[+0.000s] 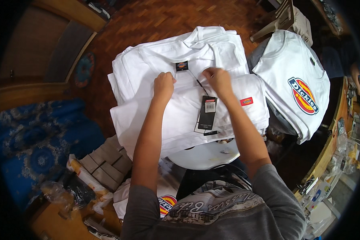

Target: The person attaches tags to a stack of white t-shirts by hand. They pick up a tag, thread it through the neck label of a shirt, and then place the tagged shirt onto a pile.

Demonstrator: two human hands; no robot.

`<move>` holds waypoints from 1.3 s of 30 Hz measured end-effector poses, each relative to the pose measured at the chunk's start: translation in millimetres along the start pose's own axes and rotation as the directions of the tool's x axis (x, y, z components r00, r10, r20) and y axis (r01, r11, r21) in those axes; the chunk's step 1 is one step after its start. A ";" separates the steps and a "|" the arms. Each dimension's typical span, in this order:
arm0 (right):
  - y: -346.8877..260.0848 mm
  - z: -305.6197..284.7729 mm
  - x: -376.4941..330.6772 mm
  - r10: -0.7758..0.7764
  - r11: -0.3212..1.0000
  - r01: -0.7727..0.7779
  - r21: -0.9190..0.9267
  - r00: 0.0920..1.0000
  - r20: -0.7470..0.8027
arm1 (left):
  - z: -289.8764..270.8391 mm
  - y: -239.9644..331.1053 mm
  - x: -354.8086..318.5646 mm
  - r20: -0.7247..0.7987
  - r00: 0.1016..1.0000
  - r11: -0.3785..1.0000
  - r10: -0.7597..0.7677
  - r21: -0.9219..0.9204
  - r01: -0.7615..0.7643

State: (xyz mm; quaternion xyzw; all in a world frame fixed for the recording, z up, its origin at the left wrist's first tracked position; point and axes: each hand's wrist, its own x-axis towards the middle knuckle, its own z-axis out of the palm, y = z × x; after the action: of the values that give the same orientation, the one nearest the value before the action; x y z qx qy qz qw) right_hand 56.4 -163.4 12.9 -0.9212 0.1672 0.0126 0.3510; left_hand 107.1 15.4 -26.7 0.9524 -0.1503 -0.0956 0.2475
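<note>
The left hand [164, 83] is curled, its fingertips pinched into the white cotton of the folded white T-shirt [180, 100], just left of the small dark neck label [182, 66]. The right hand [218, 80] is clenched the same way on the cloth just right of that label, gripping the shirt near the collar. Both forearms run up from the lower middle of the frame.

The shirt lies in the centre of the frame, on top of a stack of other white folded garments [128, 68]. A thin cord runs down from the collar to a black rectangular hang tag [207, 112] resting on the chest, and a small red patch [246, 101] sits on the cloth to the right of the right wrist.

As far as one can judge, the shirt is already folded into a rectangle and the tag attached; the hands seem to be squaring up the collar end, so little looks left on this piece.

At the upper right, another white T-shirt with a large oval printed emblem [296, 84] lies spread. At the lower left are grey cardboard pieces [106, 164] and crinkled clear plastic bags [58, 192], beside a blue patterned cloth [36, 144]. Parquet wooden floor [160, 18] shows along the top.
</note>
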 end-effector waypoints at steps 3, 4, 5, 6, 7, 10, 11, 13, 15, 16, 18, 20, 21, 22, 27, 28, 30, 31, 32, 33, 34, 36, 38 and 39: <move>0.9 24.2 -15.6 -0.038 0.995 0.043 -0.085 0.997 0.062 | -1.9 7.8 0.8 0.028 0.998 0.997 0.049 0.061 -0.051; 1.4 27.4 -14.2 -0.026 0.997 0.030 -0.071 0.998 0.049 | -4.1 10.9 0.6 0.057 0.997 0.996 0.049 0.071 -0.053; 5.7 24.7 -12.5 -0.005 0.998 0.001 0.058 0.996 0.084 | -2.4 12.6 1.2 0.074 0.996 0.993 0.040 0.106 -0.048; 3.2 18.7 -11.6 0.008 0.980 -0.032 0.194 0.992 0.122 | -3.5 11.9 1.6 0.091 0.995 0.988 0.028 0.150 -0.041; 2.4 15.1 -10.6 0.017 0.943 -0.069 0.325 0.987 0.163 | -5.0 10.8 1.2 0.107 0.994 0.981 0.014 0.193 -0.035; 11.2 18.6 -8.2 0.024 0.812 -0.188 0.552 0.957 0.290 | -15.3 13.1 1.0 0.373 0.905 0.766 -0.205 -0.514 0.385; 12.7 18.3 -8.0 0.004 0.787 -0.200 0.583 0.948 0.319 | -18.4 16.9 0.4 0.388 0.904 0.658 -0.178 -0.636 0.402; 15.2 21.3 -7.2 -0.017 0.744 -0.189 0.641 0.953 0.301 | -23.6 24.9 -2.3 0.405 0.907 0.391 -0.119 -0.820 0.417; 14.7 22.6 -6.7 -0.032 0.712 -0.182 0.678 0.957 0.290 | -21.9 30.7 -4.1 0.378 0.920 0.355 -0.107 -0.850 0.391; 12.9 22.9 -7.3 -0.036 0.702 -0.180 0.689 0.957 0.288 | -21.1 32.9 -5.3 0.363 0.926 0.336 -0.105 -0.863 0.377; 9.3 22.7 -8.3 -0.031 0.679 -0.187 0.710 0.959 0.283 | -18.4 36.4 -7.5 0.344 0.932 0.389 -0.118 -0.847 0.362; 5.5 23.0 -9.2 -0.013 0.650 -0.204 0.732 0.960 0.279 | -15.2 39.5 -9.7 0.325 0.936 0.413 -0.136 -0.840 0.352; 5.6 23.2 -9.6 -0.008 0.658 -0.203 0.725 0.961 0.276 | -14.0 40.7 -10.2 0.314 0.939 0.426 -0.139 -0.837 0.343; 5.9 23.7 -9.9 -0.004 0.667 -0.201 0.717 0.962 0.274 | -13.0 41.6 -10.7 0.303 0.942 0.438 -0.143 -0.834 0.334; 5.2 26.1 -10.5 0.005 0.715 -0.187 0.674 0.965 0.262 | -10.7 41.0 -11.8 0.228 0.961 0.472 -0.158 -0.837 0.276; 4.9 26.1 -10.4 0.005 0.700 -0.194 0.687 0.964 0.266 | -10.5 42.0 -11.9 0.216 0.961 0.469 -0.171 -0.840 0.273; 2.6 25.1 -10.4 0.003 0.700 -0.197 0.687 0.962 0.272 | -9.4 41.9 -12.1 0.195 0.963 0.463 -0.187 -0.847 0.261; 0.5 24.1 -10.7 0.002 0.715 -0.193 0.673 0.962 0.273 | -7.9 40.5 -12.3 0.186 0.964 0.459 -0.189 -0.851 0.254; -1.6 23.6 -11.3 0.001 0.729 -0.188 0.658 0.962 0.274 | -7.3 38.9 -12.7 0.176 0.965 0.455 -0.192 -0.856 0.246; -2.6 22.9 -11.6 0.016 0.723 -0.206 0.659 0.959 0.281 | -8.3 39.4 -12.4 0.187 0.966 0.470 -0.181 -0.846 0.252; -3.4 22.8 -12.2 0.031 0.717 -0.223 0.660 0.957 0.289 | -9.4 39.8 -12.7 0.199 0.965 0.485 -0.170 -0.836 0.257; -2.8 24.9 -13.0 0.034 0.713 -0.225 0.664 0.957 0.287 | -10.7 39.2 -12.6 0.214 0.967 0.540 -0.139 -0.802 0.255; -0.9 27.6 -11.1 0.007 0.714 -0.195 0.673 0.962 0.272 | -10.8 38.0 -11.8 0.202 0.965 0.486 -0.169 -0.835 0.260; -1.2 28.5 -10.4 -0.005 0.714 -0.182 0.676 0.964 0.266 | -11.8 38.2 -12.1 0.198 0.962 0.457 -0.186 -0.850 0.263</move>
State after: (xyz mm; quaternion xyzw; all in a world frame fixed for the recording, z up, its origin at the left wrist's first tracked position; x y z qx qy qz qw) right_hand 49.7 -140.9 -6.3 -0.7036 0.1586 0.0811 0.6879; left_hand 89.6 -7.1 3.8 0.7033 0.0362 -0.2263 0.6729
